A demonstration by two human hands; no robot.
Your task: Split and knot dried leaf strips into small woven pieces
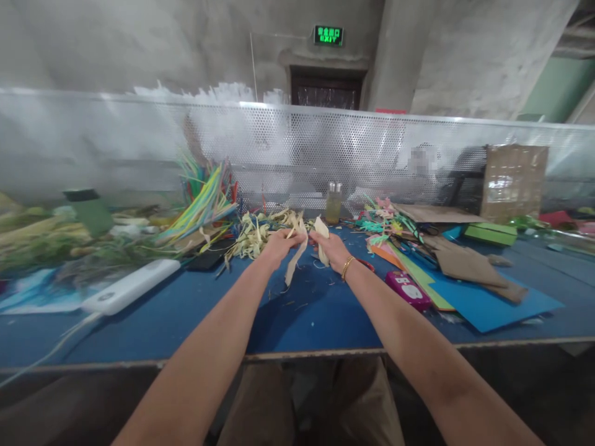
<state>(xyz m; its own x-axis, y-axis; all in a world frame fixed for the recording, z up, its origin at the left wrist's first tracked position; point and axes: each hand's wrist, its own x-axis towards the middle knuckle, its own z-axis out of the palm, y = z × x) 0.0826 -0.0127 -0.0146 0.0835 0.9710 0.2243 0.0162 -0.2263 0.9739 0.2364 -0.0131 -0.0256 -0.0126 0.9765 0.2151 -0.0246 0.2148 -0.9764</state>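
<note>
Both my arms reach out over a blue table [307, 310]. My left hand [277, 243] is closed on a pale dried leaf strip [294, 260] that hangs down towards the table. My right hand [331, 246], with a gold bracelet on its wrist, is closed on another pale leaf piece [321, 228]. The two hands are close together, just in front of a heap of pale leaf strips [260, 232].
Coloured strips [204, 198] fan up at the left, beside a white power bank [130, 286]. A glass jar [333, 203] stands at the back. Coloured paper sheets [483, 297], a pink case [408, 288] and a cardboard box [514, 179] lie right. A perforated metal screen [372, 148] closes the far side.
</note>
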